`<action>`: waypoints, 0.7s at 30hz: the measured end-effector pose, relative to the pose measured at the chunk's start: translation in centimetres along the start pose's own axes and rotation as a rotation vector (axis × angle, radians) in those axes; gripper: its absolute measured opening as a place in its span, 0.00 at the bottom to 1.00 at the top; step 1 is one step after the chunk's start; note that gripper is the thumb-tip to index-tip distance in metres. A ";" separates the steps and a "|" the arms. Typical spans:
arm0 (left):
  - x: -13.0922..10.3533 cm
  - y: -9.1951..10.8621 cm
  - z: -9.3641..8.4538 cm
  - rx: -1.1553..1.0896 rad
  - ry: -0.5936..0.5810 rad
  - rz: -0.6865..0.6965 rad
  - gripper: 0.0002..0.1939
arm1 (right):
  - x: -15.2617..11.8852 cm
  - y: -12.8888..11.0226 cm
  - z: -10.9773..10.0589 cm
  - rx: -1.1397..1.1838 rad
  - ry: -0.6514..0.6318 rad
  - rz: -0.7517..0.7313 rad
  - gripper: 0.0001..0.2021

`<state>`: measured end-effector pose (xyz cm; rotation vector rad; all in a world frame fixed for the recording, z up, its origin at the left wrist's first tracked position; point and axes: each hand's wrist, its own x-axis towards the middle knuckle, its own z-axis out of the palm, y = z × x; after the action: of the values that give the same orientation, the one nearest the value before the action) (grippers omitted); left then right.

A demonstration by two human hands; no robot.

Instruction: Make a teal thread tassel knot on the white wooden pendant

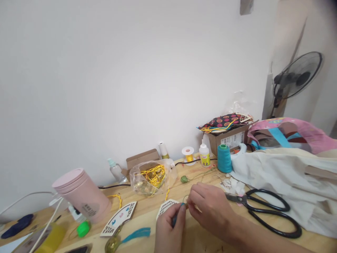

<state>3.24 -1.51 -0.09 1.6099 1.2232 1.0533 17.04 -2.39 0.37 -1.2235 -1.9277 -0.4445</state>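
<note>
My left hand is closed around a small dark blue bundle, perhaps thread, of which only bits show between thumb and fingers. Touching its fingertips, my right hand pinches at a thin green thread; the pinch itself is mostly hidden. Behind the left hand lies a white lattice-cut fan-shaped piece with a yellow cord. Further left, a second fan-shaped piece carries blue and pink shapes, beside a blue tassel joined to a gold-coloured bead. A green thread ball rests beyond my hands.
Black-handled scissors lie right of my right hand by white cloth. Behind stand a teal thread cone, glue bottle, wire spool and cardboard box. Left are a plastic bag of yellow cords and pink canister.
</note>
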 end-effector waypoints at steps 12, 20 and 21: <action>-0.1 0.1 -0.1 0.018 0.057 0.047 0.15 | -0.1 -0.3 0.0 0.003 -0.019 0.087 0.07; -0.1 0.0 -0.1 0.037 -0.033 -0.023 0.19 | -0.4 -0.2 0.0 -0.030 -0.054 0.044 0.06; -0.1 0.0 -0.1 0.028 -0.019 -0.020 0.18 | -0.3 -0.3 0.0 -0.013 -0.053 0.070 0.06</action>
<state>3.17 -1.58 -0.08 1.6222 1.2441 1.0097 16.88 -2.70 0.17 -1.3190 -1.9225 -0.3925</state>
